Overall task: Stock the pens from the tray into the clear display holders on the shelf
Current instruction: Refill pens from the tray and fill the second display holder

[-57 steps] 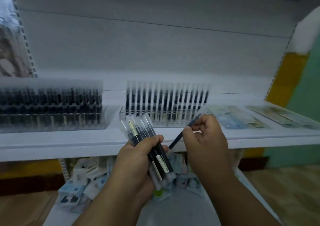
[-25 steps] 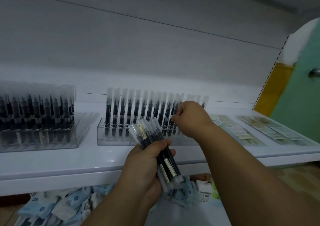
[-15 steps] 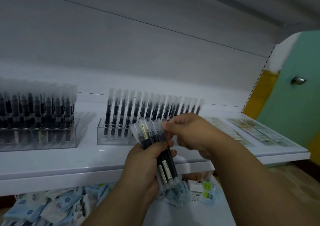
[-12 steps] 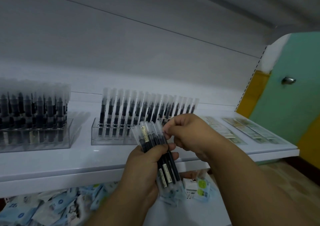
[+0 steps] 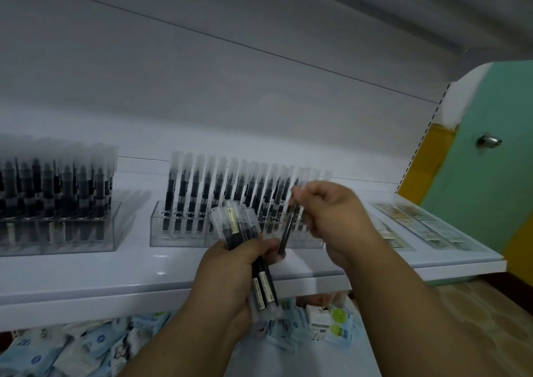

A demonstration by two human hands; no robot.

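Note:
My left hand (image 5: 230,272) grips a bundle of black pens (image 5: 239,226) with clear caps, held upright in front of the shelf edge. My right hand (image 5: 326,212) pinches a single black pen (image 5: 288,223) by its upper end, just right of the bundle. The pen hangs tilted, in front of the right part of the clear display holder (image 5: 178,238). That holder stands on the white shelf (image 5: 144,270) with a row of capped pens in it. A second clear holder (image 5: 86,238) at the left is packed with pens.
Flat packets (image 5: 418,226) lie on the shelf at the right. Below the shelf, pale blue and white packages (image 5: 86,345) are heaped on a lower surface. A green door (image 5: 490,189) with a knob stands at far right. The shelf's back wall is plain white.
My right hand put a pen into the middle holder, came back to the bundle, and has drawn one pen out to the right. My left hand kept holding the bundle.

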